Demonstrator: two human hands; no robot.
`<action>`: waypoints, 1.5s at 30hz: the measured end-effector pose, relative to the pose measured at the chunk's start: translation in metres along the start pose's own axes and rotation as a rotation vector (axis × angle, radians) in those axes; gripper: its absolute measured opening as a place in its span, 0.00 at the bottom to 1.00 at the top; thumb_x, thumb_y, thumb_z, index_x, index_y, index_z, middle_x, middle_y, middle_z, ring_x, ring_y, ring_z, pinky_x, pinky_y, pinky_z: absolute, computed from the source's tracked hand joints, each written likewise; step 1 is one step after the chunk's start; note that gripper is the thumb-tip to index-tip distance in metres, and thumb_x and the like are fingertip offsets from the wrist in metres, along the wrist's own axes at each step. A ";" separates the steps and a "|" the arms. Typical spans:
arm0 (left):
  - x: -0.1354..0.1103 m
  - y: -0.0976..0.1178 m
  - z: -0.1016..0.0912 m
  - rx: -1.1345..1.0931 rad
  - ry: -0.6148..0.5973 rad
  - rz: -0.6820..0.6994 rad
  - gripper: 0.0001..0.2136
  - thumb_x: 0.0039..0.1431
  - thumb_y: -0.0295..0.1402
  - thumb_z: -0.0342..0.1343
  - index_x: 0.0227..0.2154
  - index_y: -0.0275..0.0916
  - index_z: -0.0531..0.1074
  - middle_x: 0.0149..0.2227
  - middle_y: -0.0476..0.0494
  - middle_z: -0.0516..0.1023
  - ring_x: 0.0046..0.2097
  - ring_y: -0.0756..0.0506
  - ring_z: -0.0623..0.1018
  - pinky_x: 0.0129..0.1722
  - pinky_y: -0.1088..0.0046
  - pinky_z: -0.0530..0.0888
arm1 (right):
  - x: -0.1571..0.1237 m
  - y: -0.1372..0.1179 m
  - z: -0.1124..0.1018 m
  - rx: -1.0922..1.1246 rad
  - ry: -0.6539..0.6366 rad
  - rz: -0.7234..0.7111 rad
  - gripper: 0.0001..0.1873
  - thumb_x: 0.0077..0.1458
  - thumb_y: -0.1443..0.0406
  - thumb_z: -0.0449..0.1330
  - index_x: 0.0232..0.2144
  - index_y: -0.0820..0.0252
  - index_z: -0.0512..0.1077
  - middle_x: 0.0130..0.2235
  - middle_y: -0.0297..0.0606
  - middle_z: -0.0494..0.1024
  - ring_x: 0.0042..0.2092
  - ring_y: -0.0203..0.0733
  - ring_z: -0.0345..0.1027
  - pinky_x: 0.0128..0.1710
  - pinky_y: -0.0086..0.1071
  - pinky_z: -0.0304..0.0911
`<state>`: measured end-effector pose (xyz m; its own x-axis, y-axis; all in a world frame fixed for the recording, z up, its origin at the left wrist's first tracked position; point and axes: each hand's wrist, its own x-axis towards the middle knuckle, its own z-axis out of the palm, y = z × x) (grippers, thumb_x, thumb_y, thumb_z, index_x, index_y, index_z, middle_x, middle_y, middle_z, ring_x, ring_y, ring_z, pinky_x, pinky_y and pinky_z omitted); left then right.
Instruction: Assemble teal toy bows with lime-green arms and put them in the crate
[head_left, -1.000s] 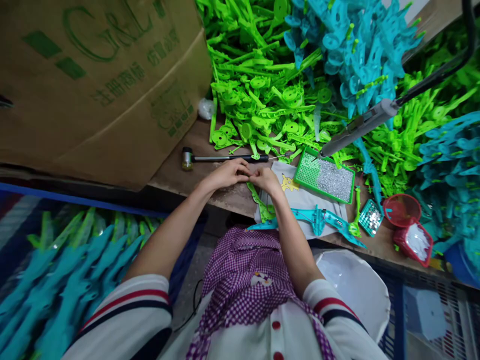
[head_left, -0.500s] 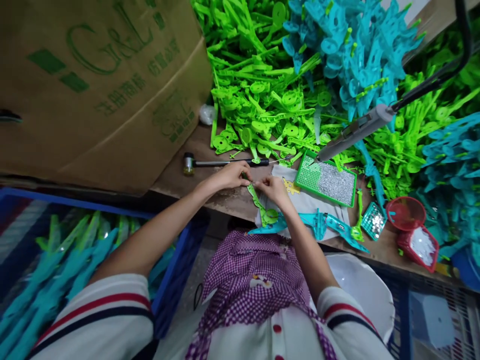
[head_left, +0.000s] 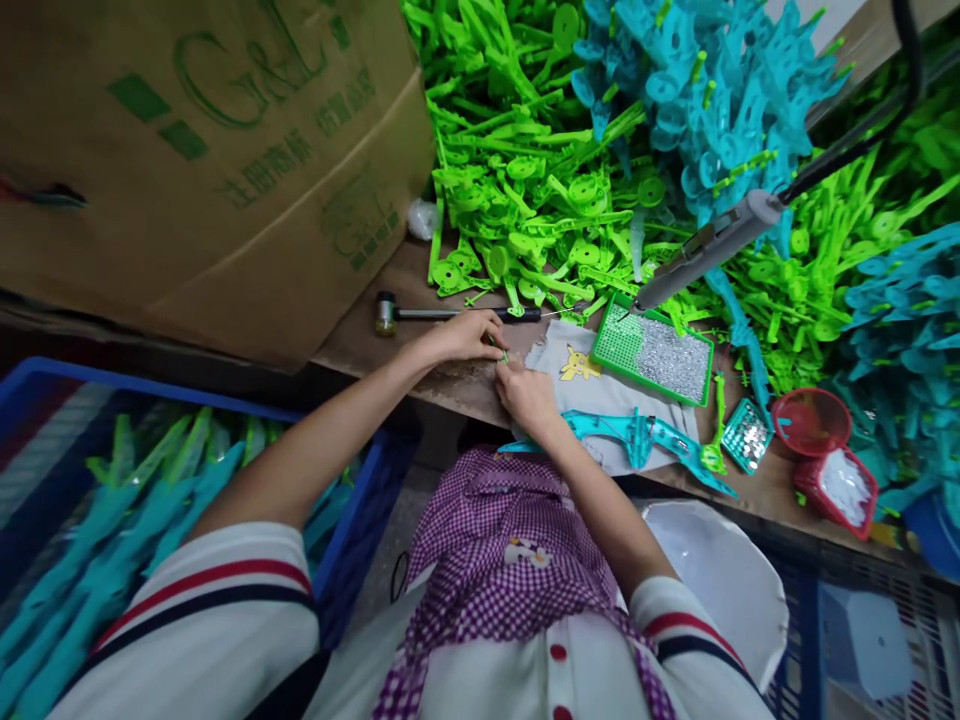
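Observation:
My left hand (head_left: pixel 474 336) is closed, thumb and fingers pinching a green plastic part (head_left: pixel 504 355); only a small bit of it shows between the hands. Just below and to the right, my right hand (head_left: pixel 526 396) is closed with its fingertips against the same part, covering most of it. Beside my right wrist a long turquoise plastic piece (head_left: pixel 639 440) lies on a grey cloth (head_left: pixel 551 350) with a yellow cartoon print. Behind my left hand lies a hammer (head_left: pixel 386 314), near a black-handled tool (head_left: pixel 517 314).
A green tray (head_left: pixel 709 385) holds small silvery pieces, with a hanging electric screwdriver (head_left: pixel 705 250) over it. Green parts (head_left: pixel 525 200) and turquoise parts (head_left: pixel 705 110) are heaped behind. Red tubs (head_left: pixel 811 424) stand right, a carton (head_left: pixel 300 270) left, a blue crate (head_left: pixel 180 376) lower left.
The green part, earlier stretching down from my fingers with its disc end showing, is now mostly hidden. My right hand has shifted left and down, its fingers curled in more.

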<state>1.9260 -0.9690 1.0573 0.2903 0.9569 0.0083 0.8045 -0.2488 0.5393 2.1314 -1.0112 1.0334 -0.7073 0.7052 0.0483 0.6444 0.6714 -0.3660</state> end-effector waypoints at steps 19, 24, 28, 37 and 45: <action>-0.009 0.007 0.011 -0.035 0.096 -0.017 0.10 0.49 0.35 0.62 0.33 0.38 0.83 0.43 0.44 0.76 0.37 0.48 0.75 0.40 0.72 0.70 | -0.016 0.055 -0.004 0.844 -0.015 0.078 0.14 0.55 0.56 0.63 0.36 0.62 0.78 0.32 0.35 0.79 0.33 0.35 0.67 0.35 0.28 0.58; -0.008 0.006 0.012 -0.062 0.109 -0.027 0.09 0.47 0.33 0.63 0.32 0.38 0.83 0.42 0.44 0.75 0.33 0.51 0.73 0.38 0.72 0.70 | -0.010 0.058 0.006 0.662 0.018 0.138 0.15 0.55 0.55 0.63 0.30 0.63 0.77 0.27 0.32 0.76 0.30 0.33 0.64 0.32 0.27 0.54; -0.008 0.004 0.012 -0.076 0.111 -0.018 0.09 0.47 0.34 0.63 0.32 0.38 0.83 0.42 0.45 0.75 0.33 0.51 0.74 0.37 0.72 0.70 | -0.008 0.058 0.006 0.646 -0.014 0.136 0.14 0.54 0.56 0.64 0.29 0.62 0.76 0.27 0.32 0.75 0.30 0.32 0.63 0.32 0.27 0.54; -0.007 0.002 0.011 -0.071 0.091 -0.017 0.10 0.47 0.34 0.63 0.33 0.38 0.84 0.43 0.44 0.75 0.33 0.51 0.73 0.37 0.73 0.70 | 0.009 0.055 -0.014 0.422 -0.213 0.165 0.14 0.54 0.55 0.66 0.27 0.59 0.75 0.25 0.31 0.74 0.29 0.32 0.63 0.30 0.28 0.50; -0.008 0.001 0.011 -0.064 0.087 -0.012 0.10 0.48 0.36 0.63 0.33 0.38 0.83 0.44 0.44 0.75 0.34 0.50 0.74 0.37 0.72 0.70 | 0.018 0.041 -0.027 0.200 -0.304 0.153 0.10 0.56 0.57 0.65 0.30 0.57 0.77 0.33 0.37 0.80 0.35 0.39 0.69 0.32 0.31 0.51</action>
<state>1.9299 -0.9780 1.0485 0.2326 0.9698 0.0733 0.7721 -0.2300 0.5925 2.1524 -0.9646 1.0442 -0.6805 0.6740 -0.2874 0.7010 0.4847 -0.5232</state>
